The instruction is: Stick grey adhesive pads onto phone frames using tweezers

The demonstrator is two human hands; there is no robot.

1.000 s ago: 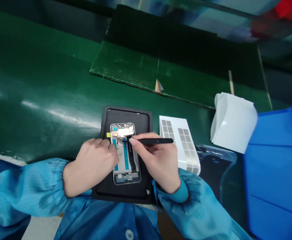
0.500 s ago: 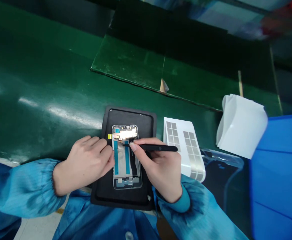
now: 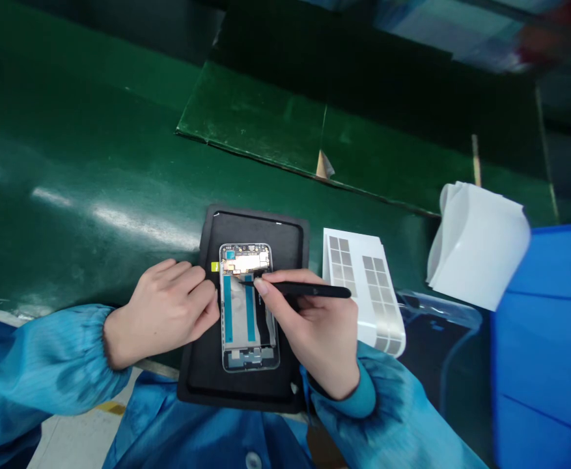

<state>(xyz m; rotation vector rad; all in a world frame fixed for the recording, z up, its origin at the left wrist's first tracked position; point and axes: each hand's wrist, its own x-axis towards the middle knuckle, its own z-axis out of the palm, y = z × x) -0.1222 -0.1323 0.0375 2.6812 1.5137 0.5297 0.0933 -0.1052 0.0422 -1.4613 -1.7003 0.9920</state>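
An opened phone (image 3: pixel 239 312) lies on a black tray (image 3: pixel 285 241), its circuit board at the top and two blue strips along a grey bay below. My right hand (image 3: pixel 314 326) pinches black tweezers (image 3: pixel 309 289), whose tip points left over the upper part of the bay; whether it touches cannot be told. My left hand (image 3: pixel 170 309) is curled at the phone's left side, fingers folded, and what its fingertips hold, if anything, is hidden. A small yellow-green tab (image 3: pixel 215 266) sticks out at the phone's upper left edge.
Right of the tray lies a white sheet of grey square stickers (image 3: pixel 377 280). Farther right are curled white sheets (image 3: pixel 480 247), a clear plastic bag (image 3: pixel 431 326) and a blue bin (image 3: pixel 549 339). A raised green board (image 3: pixel 275 137) crosses the green table (image 3: pixel 94 163) behind.
My left hand has drawn slightly left, away from the phone's edge. The right hand and tweezers keep nearly the same place over the phone. The view has shifted a little.
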